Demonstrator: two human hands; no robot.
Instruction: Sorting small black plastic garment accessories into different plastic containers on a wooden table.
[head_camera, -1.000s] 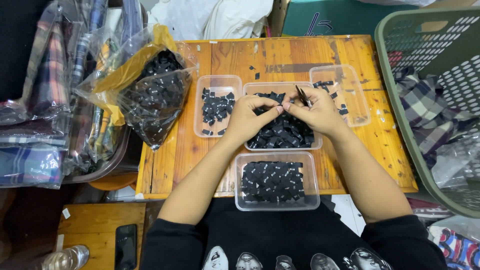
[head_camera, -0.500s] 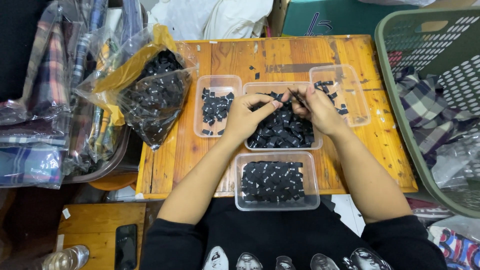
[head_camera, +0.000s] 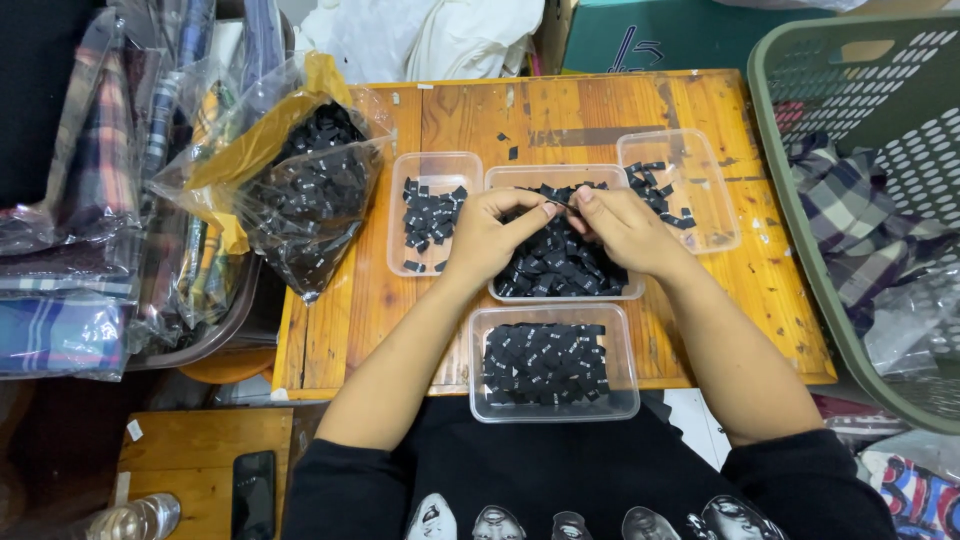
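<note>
— Pinching, both of them? That is how it reads at the centre of the frame.

— Yes. Left hand (head_camera: 487, 232) and right hand (head_camera: 625, 228) meet fingertip to fingertip over the middle tray (head_camera: 562, 290), and between them they nip one small black label (head_camera: 557, 203). Thumb and forefinger of each hand are pressed onto it; the other fingers are curled in.

— Where does that label sit against the tray?

— Just above the heap of black labels (head_camera: 560, 262) that fills it, at the tray's upper edge. Whether it touches the heap I cannot tell.

— And around it?

— Four clear plastic trays on a wooden table (head_camera: 350, 320). Left of the middle one, a tray with a thin scatter of labels (head_camera: 432, 215). To the upper right, another tray (head_camera: 690, 195) with only a few pieces along its left side. Lower centre, nearest the person's body, a tray (head_camera: 553, 362) in which the labels lie flat and packed close.

— The bag at the upper left?

— A clear plastic bag (head_camera: 310, 195) full of the same black labels, with a yellow sheet inside, lying over the table's left edge. A green laundry basket (head_camera: 800, 230) holding plaid cloth fills the right edge of the frame, and folded fabrics in plastic (head_camera: 70, 200) are stacked at the far left. A dark phone (head_camera: 253, 495) rests on a lower wooden surface at the bottom left.
</note>
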